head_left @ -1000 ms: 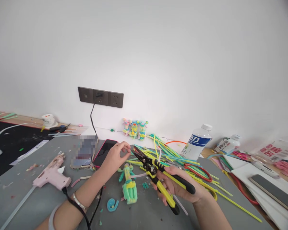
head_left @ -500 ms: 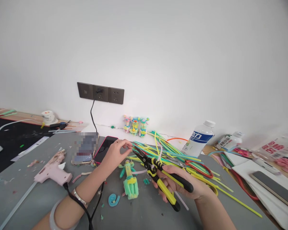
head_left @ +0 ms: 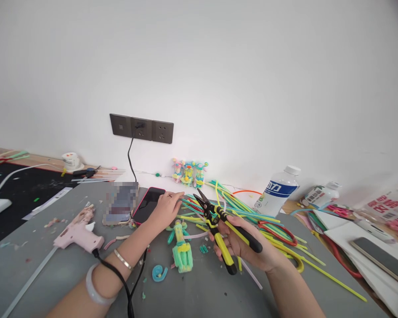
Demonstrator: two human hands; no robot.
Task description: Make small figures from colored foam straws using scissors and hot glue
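1. Right hand (head_left: 248, 256): wrapped around the handles of a pair of black-and-yellow metal pliers (head_left: 221, 245); dark jaws parted, tips directed away from the wrist, near the left fingertips but apart from them.
2. Left hand (head_left: 166, 210): fingers extended at the near ends of a loose bundle of long, thin, fuzzy yellow, green and teal stems (head_left: 239, 203); cannot tell whether grasping or merely touching. Bundle spread beyond and to the right of the right hand.
3. Pale lilac fuzzy stem (head_left: 252, 275): emerging on the near side of the right hand; cannot tell whether gripped.
4. Small green, yellow and teal figure of fuzzy stems (head_left: 182, 256): on the grey-topped bench (head_left: 192, 300), between both hands, touching neither.
5. Coiled blue fuzzy curl (head_left: 156, 277): on the bench, on the near side of the left hand.
6. Black-screened phone with pink edge (head_left: 149, 205): just left of the left hand, partly hidden by it.
7. Pale-pink plastic glue gun (head_left: 79, 236): well left of the left hand.
8. Red-handled scissors (head_left: 296, 240): among the stems, right of the right hand.
9. Clear bottle with white cap and blue-and-white label (head_left: 275, 203): beyond and right of the right hand.
10. Three small multicoloured figures (head_left: 188, 174): in a row near the white wall, beyond the left hand.
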